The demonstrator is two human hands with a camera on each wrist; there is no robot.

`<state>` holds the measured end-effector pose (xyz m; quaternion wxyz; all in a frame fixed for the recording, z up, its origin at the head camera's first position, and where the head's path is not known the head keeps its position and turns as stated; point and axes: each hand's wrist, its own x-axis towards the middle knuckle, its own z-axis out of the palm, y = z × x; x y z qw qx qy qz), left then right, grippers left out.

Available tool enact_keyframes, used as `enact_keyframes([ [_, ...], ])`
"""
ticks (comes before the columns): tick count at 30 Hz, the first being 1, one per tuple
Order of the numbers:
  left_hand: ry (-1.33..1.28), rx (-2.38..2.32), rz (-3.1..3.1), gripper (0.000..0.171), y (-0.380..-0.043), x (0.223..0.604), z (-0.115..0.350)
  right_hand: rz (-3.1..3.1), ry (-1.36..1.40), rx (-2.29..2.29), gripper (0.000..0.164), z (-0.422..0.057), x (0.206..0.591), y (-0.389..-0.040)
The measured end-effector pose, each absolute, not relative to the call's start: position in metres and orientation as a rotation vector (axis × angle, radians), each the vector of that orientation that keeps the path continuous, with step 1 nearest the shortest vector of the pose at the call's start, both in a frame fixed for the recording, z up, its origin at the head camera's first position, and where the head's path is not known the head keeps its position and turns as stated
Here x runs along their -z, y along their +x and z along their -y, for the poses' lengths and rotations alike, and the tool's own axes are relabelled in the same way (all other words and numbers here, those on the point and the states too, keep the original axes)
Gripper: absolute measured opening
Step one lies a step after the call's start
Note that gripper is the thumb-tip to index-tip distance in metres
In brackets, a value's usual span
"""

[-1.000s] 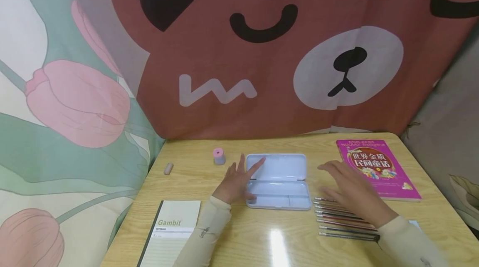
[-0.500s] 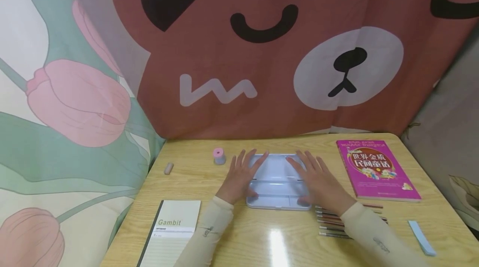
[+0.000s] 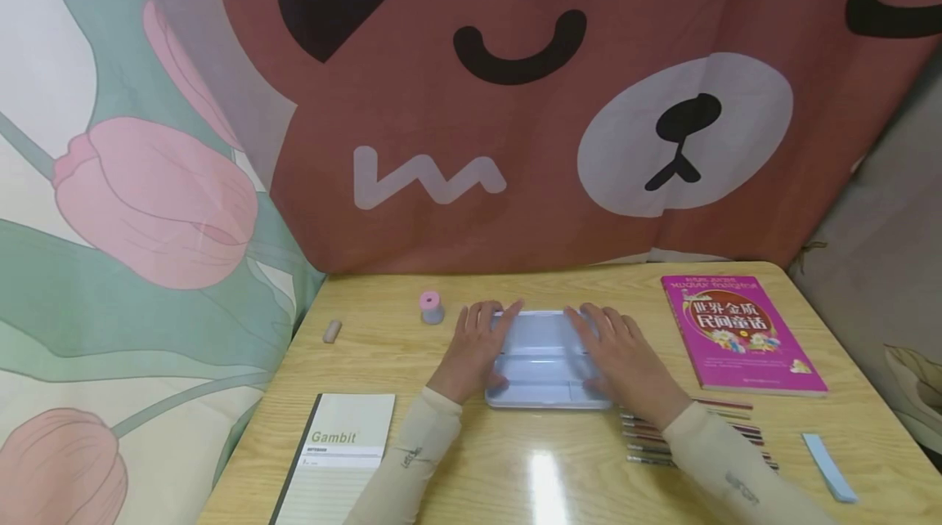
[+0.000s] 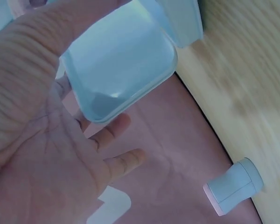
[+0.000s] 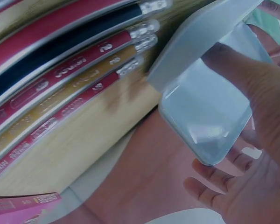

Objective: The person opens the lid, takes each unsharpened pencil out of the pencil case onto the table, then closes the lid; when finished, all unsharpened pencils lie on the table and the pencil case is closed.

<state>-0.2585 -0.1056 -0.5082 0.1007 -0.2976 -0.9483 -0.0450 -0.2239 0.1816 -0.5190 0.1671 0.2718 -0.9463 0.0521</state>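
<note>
A pale blue pencil case (image 3: 545,371) stands unfolded on the table, its lid hinged back and its divided tray bare inside. My left hand (image 3: 468,356) grips its left end, fingers behind the lid (image 4: 123,63) and thumb towards the tray. At the other end my right hand (image 3: 631,361) holds it likewise; in the right wrist view the thumb lies across the tray while the fingers reach behind the lid (image 5: 210,116). The lid leans up off the table. Several pencils (image 3: 648,439) lie in a row to the right, partly under my right forearm.
A pink-topped sharpener-like item (image 3: 431,308) and a small grey eraser (image 3: 332,331) stand back left. A Gambit notebook (image 3: 342,451) lies front left. On the right are a magenta book (image 3: 743,333) and a light blue strip (image 3: 829,468). A bear-print cloth hangs behind the table.
My right hand has come left from above the pencils to the pencil case's right end. The lid's far edge has lifted slightly, with both hands' fingers behind it.
</note>
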Motion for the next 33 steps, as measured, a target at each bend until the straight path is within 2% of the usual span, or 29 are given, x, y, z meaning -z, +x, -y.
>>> enact_keyframes([
  [7,-0.891,0.099,2.792,0.105,-0.257,0.508,0.104,2.701,0.759,-0.138,0.112,-0.177,0.516,-0.217],
  [18,-0.969,0.041,2.718,0.073,-0.248,0.497,0.101,2.675,0.785,-0.073,0.086,-0.176,0.521,-0.209],
  [24,-1.036,0.135,2.841,0.065,-0.243,0.491,0.097,2.665,0.825,-0.124,0.076,-0.176,0.526,-0.205],
  [33,-1.046,0.427,3.143,0.072,-0.243,0.499,0.096,2.796,0.837,-0.285,0.068,-0.176,0.526,-0.194],
])
